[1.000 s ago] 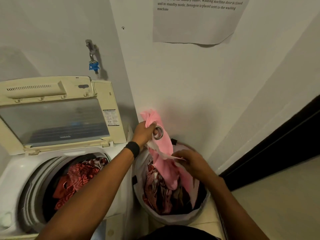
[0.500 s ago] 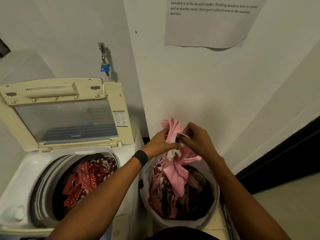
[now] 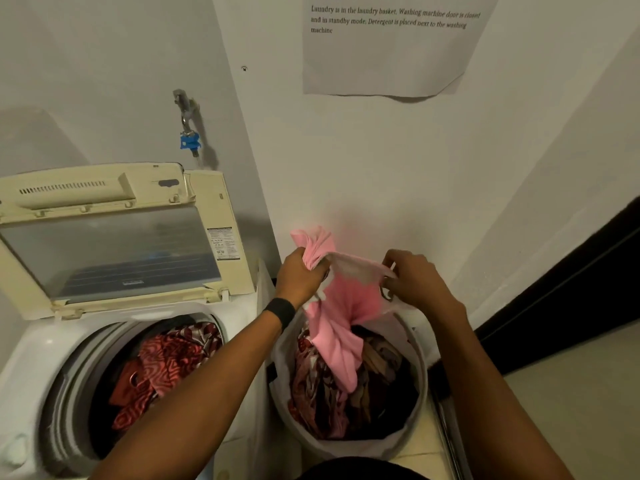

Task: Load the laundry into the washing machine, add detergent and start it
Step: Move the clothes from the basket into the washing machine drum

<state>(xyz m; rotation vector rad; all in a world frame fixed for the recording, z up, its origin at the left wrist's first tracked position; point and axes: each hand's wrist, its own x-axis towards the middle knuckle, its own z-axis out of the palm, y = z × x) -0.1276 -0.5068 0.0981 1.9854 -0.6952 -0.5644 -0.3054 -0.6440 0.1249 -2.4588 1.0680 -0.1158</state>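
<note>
A pink cloth [image 3: 341, 327] hangs over the round laundry basket [image 3: 420, 365], its lower end still among the dark and patterned clothes inside. My left hand [image 3: 301, 278] grips a bunched top corner of the cloth. My right hand [image 3: 414, 277] pinches its upper edge further right, so the edge is stretched between both hands. On the left stands the top-loading washing machine [image 3: 38, 358] with its lid [image 3: 110, 237] raised. A red patterned fabric [image 3: 162, 365] lies in its drum.
A tap with a blue tag [image 3: 188, 133] sticks out of the wall above the machine. A printed paper sheet [image 3: 391, 43] is taped higher up. A dark doorway [image 3: 571, 289] and pale floor tiles [image 3: 571, 403] lie to the right.
My hands have moved apart, spreading the top edge of the pink cloth; half a second ago they were together on it. The view has shifted slightly.
</note>
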